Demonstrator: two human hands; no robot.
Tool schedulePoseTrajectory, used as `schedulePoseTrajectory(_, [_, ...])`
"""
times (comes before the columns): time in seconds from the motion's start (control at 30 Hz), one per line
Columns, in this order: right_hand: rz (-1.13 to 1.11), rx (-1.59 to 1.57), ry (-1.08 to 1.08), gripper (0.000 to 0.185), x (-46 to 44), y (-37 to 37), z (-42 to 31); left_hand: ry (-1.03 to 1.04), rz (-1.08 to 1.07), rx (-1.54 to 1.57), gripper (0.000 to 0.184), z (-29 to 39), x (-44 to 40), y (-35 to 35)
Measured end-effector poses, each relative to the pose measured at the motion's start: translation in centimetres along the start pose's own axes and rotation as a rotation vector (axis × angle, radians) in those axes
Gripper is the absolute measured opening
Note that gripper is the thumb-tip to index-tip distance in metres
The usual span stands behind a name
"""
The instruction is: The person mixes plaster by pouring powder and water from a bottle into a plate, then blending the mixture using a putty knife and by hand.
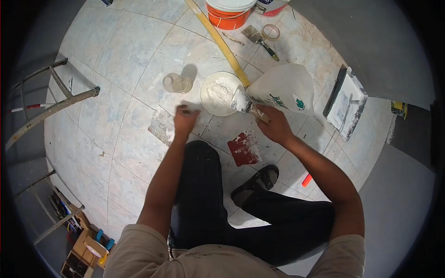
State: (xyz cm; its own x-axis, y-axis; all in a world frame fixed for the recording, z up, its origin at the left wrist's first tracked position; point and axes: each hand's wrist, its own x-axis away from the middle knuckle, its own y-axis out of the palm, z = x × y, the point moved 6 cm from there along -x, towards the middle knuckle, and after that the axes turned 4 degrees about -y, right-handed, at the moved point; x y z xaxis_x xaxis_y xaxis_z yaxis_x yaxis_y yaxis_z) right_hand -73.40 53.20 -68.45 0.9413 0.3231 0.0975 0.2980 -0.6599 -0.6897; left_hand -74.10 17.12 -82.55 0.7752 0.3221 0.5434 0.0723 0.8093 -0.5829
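My right hand (273,124) is closed round the handle of a putty knife (252,109). White powder is heaped on its blade, at the right rim of a round white bowl (204,103). More white powder (219,91) lies inside the bowl. My left hand (186,119) is just left of the bowl, fingers loosely curled and apart, with nothing visible in them. Behind it stands a clear jar or bottle (176,83). A powder-marked flat scraper (161,126) is on the floor beside the left hand. A dark red plastic spreader (244,149), smeared white, lies between the hands, closer to me.
A white plastic bag (285,88) rests right of the bowl. Beyond are a yellow straightedge (218,39), an orange bucket (227,17), a paintbrush (260,41) and a tape roll (270,31). A paint tray (346,103) is at right; metal ladder parts (55,104) are at left.
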Motion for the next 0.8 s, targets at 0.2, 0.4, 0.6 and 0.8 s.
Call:
schedulePoseTrajectory(0.2, [-0.033,0.002,0.077,0.046,3.1,4.0,2.3,0.097,-0.069,0.049,0.058,2.1,2.2,4.5])
schedulePoseTrajectory(0.4, [0.101,-0.036,0.116,0.044,3.5,7.0,1.3,0.230,0.077,0.021,0.047,2.7,2.0,5.8])
schedulePoseTrajectory(0.6, [0.044,-0.018,0.202,0.048,3.9,9.6,2.7,0.175,0.085,0.130,0.040,3.8,2.7,5.3])
schedulePoseTrajectory(0.8, [0.099,-0.076,0.101,0.048,3.5,10.8,3.2,0.133,0.081,0.168,0.048,5.1,2.2,4.1])
